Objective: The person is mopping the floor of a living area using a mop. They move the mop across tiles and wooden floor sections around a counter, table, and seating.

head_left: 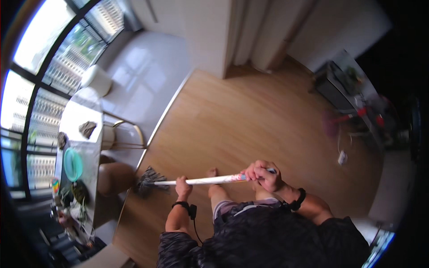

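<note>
This looks like a living area in a home, apparently a high-rise flat. Warm brown wood-plank flooring (pixel 232 120) covers most of the room, meeting glossy pale-grey floor (pixel 147 58) along a thin white threshold strip (pixel 168 108). Large black-framed glass windows (pixel 36 79) look out on pale, many-storeyed buildings (pixel 73 67) and greenery. Beside them stands a long, glossy white table with a rounded end (pixel 82 109), with a round turquoise plastic basin (pixel 73 164) and assorted small objects on it. A white drum-shaped stool (pixel 97 80) and a rounded brown seat (pixel 117 178) sit nearby. The person's bare foot (pixel 212 172) and patterned shorts (pixel 222 207) also suggest a home.
</note>
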Demonstrator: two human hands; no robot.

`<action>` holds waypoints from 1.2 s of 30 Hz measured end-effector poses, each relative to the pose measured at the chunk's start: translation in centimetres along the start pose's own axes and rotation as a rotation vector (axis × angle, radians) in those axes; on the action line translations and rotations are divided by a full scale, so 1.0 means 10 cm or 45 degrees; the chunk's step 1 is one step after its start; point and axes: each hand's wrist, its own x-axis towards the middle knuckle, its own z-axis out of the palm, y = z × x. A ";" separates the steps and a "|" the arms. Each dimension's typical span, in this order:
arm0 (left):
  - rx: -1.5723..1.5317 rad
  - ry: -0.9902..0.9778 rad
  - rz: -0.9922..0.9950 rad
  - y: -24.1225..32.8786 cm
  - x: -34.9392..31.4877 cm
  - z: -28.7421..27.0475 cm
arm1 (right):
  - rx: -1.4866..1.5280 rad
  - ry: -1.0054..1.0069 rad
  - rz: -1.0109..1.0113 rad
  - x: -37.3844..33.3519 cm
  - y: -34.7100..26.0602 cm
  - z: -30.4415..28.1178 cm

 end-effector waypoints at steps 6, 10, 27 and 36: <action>0.038 0.065 0.489 1.95 0.35 0.36 | 0.078 0.383 -0.354 -0.96 -0.62 -1.14; -0.114 0.070 0.943 3.37 0.39 0.76 | -0.071 0.706 -0.558 -1.77 -0.88 -1.53; -0.408 -0.191 1.032 4.78 -0.08 0.43 | -0.388 0.481 -0.858 -1.67 -2.47 -1.78; -0.441 0.336 0.218 1.41 -0.28 -0.09 | -0.122 0.076 -0.344 0.32 -1.18 -0.42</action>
